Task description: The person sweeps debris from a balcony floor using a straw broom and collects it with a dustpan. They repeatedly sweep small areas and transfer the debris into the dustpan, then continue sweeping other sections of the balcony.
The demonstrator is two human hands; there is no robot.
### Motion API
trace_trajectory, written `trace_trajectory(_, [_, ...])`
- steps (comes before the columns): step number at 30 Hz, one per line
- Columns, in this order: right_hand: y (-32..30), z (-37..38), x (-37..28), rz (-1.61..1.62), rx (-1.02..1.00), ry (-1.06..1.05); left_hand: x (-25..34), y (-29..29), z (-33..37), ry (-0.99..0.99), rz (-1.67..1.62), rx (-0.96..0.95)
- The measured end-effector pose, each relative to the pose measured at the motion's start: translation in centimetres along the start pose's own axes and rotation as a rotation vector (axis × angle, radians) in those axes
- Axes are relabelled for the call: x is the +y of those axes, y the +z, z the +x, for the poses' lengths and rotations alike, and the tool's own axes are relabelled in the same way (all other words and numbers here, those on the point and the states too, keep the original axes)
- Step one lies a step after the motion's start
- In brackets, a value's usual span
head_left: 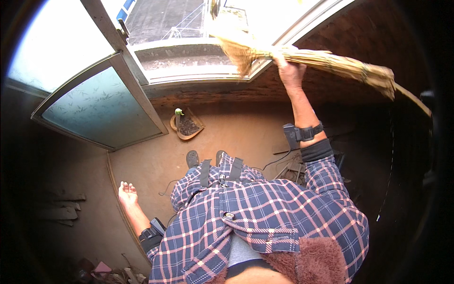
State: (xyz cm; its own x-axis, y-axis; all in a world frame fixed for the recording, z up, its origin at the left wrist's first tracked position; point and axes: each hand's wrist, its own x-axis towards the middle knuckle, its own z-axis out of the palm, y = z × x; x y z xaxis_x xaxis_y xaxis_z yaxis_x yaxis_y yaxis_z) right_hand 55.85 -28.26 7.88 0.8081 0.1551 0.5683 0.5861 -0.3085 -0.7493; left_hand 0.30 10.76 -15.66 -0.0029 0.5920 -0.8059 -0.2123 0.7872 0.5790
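Observation:
A straw hand broom (338, 64) is raised across the window opening at the upper right. My right hand (291, 72) is closed around its bound middle, the arm stretched far out. The broom's flared bristles (239, 52) point left, over the window sill, and look slightly blurred. Out to my left side hangs my left hand (128, 193), palm turned up, holding nothing, its fingers loosely bent and apart. A dustpan (195, 135) with dark debris in it lies on the floor ahead of my feet.
A frosted window sash (101, 106) swings inward on the left. The white window frame (196, 75) bounds the bright opening. Beneath it runs a rough brown wall (217, 94). Thin metal rods (293, 170) and a cable lie by my right side; scraps of wood (130, 274) are at the lower left.

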Motion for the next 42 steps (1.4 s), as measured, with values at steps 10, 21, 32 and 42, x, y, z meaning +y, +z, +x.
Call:
trace_trajectory(10, [0.6, 2.7, -0.5, 0.185, -0.129, -0.065, -0.3, 0.2, 1.2, -0.008, 0.002, -0.072])
trace_trajectory(21, [2.5, 1.1, 2.0, 0.358, 0.012, 0.201, 0.1, -0.4, 0.5, 0.013, 0.014, -0.016])
trace_trajectory(32, [3.7, 1.4, 0.2, 0.329, 0.033, 0.257, 0.2, -0.3, 0.7, -0.003, -0.002, -0.048])
trace_trajectory(42, [3.8, 1.1, 1.3, -0.017, -0.011, 0.036, -0.2, -1.3, 0.8, 0.007, -0.005, 0.006])
